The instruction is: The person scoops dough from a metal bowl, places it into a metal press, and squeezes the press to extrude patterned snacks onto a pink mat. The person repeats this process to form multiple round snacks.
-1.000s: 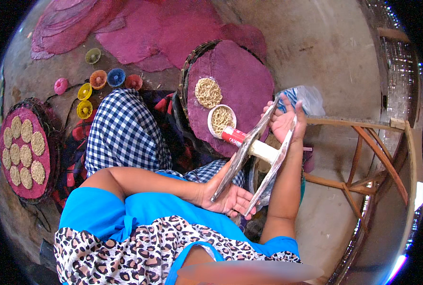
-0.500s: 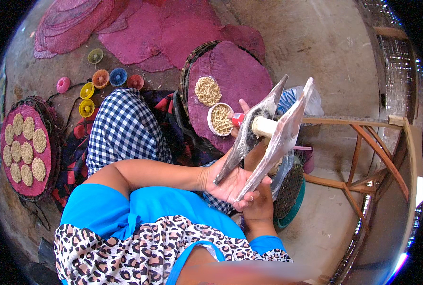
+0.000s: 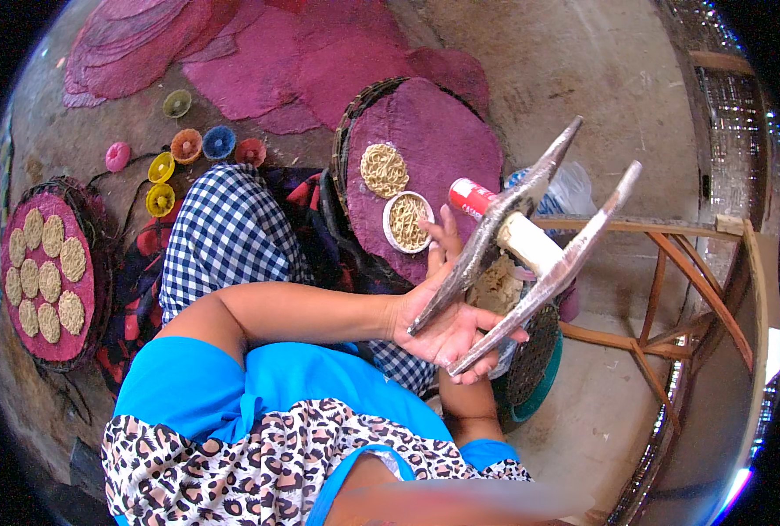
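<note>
A wooden hand press [image 3: 530,245] with two long tapering handles, a pale plunger and a red barrel [image 3: 473,197] is tilted in front of me. My left hand [image 3: 451,333] holds its near handle ends, palm up, fingers around the outer one. Partly behind the press, my right hand [image 3: 442,241] has its fingers apart, fingertips by the rim of a small white dish [image 3: 431,238] of pale noodle strands. Another noodle round [image 3: 384,170] lies beside that dish on a purple cloth [image 3: 434,114] over a round woven tray. Dough [image 3: 497,285] shows behind the press.
At left is a second round tray [image 3: 61,263] with several noodle rounds. Several colourful small moulds [image 3: 218,142] and purple mats [image 3: 302,53] lie on the floor. A teal basin [image 3: 543,386], a plastic bag [image 3: 569,188] and a wooden frame [image 3: 697,280] stand at right.
The press has moved right and away from the white dish, so its red barrel now shows more fully. My left hand has shifted slightly right with it. More of my right hand's fingers show.
</note>
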`<state>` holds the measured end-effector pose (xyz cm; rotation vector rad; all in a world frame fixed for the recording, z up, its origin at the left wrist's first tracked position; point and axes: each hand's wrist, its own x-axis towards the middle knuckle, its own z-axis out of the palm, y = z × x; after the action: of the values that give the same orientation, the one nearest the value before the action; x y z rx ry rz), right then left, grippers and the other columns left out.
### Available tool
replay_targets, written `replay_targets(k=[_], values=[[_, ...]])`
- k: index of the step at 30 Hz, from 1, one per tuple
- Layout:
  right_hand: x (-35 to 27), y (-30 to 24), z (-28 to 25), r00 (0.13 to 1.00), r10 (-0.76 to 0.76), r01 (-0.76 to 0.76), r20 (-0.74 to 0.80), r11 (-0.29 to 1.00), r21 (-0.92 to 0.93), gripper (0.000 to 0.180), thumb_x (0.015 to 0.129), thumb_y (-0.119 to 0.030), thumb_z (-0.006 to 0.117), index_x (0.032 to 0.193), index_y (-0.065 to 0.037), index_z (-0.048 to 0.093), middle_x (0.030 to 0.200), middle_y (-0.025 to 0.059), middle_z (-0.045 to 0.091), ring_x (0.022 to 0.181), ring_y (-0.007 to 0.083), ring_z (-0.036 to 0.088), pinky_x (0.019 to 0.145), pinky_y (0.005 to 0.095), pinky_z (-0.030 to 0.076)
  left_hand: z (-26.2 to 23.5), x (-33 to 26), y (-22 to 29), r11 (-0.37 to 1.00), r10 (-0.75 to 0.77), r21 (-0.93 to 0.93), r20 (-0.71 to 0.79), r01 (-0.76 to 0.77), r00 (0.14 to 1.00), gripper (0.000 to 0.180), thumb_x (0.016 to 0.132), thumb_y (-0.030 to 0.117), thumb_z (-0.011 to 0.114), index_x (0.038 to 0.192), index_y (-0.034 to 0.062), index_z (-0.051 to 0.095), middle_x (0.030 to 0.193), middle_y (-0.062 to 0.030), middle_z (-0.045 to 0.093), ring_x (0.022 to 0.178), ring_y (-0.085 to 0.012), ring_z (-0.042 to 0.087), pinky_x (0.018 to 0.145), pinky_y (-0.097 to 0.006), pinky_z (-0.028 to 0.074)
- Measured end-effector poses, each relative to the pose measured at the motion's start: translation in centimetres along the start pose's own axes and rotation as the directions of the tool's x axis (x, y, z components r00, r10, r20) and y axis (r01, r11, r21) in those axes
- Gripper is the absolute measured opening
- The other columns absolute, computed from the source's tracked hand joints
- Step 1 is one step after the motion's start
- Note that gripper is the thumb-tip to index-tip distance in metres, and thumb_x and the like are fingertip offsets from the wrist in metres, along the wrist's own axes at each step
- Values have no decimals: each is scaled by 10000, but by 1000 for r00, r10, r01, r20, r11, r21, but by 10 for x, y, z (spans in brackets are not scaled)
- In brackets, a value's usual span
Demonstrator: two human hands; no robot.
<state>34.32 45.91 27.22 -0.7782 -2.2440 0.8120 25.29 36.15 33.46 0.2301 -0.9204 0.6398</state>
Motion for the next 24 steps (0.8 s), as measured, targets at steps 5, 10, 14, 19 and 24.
replay_targets(k=[5,10,14,19,24], values=[[-4,-6,3,1000,0,2,12,996,-91,615,797,11,492,1357,-95,260,1068,83,587,845,115,555,767,242,437,-3,5,-6,991,-94,-93,76,101,993,1137,583,864,302,1349,27,237,972,-200,536,864,-281,550,754,-395,443],[20,-31,1,982,-84,145,168,906,-398,986,607,-247,766,1373,-81,167,1226,153,466,1092,297,446,906,403,346,-10,5,-14,973,-222,-69,8,222,975,1174,529,892,310,1352,58,239,987,-206,563,873,-285,566,761,-415,448],[29,-39,9,968,12,115,249,865,-488,1079,620,-269,758,1382,-69,21,1246,148,450,1149,294,401,980,425,270,-14,6,-16,954,-296,-47,-34,295,954,1169,514,902,286,1324,60,295,962,-205,586,858,-294,578,767,-435,449],[40,-17,-27,948,162,-255,273,902,349,888,681,-140,700,1353,-28,131,1282,155,408,1204,246,357,1021,380,242,-17,4,-19,943,-332,-48,-38,331,942,1165,550,884,298,1363,56,197,982,-195,580,853,-302,572,789,-404,432],[18,-4,-59,954,221,-193,203,970,-151,802,612,-204,763,1272,-3,354,1378,217,221,1276,302,225,1040,411,202,-26,5,-24,938,-346,-18,-3,346,938,1163,549,883,308,1367,64,196,994,-190,575,860,-287,563,791,-391,421]])
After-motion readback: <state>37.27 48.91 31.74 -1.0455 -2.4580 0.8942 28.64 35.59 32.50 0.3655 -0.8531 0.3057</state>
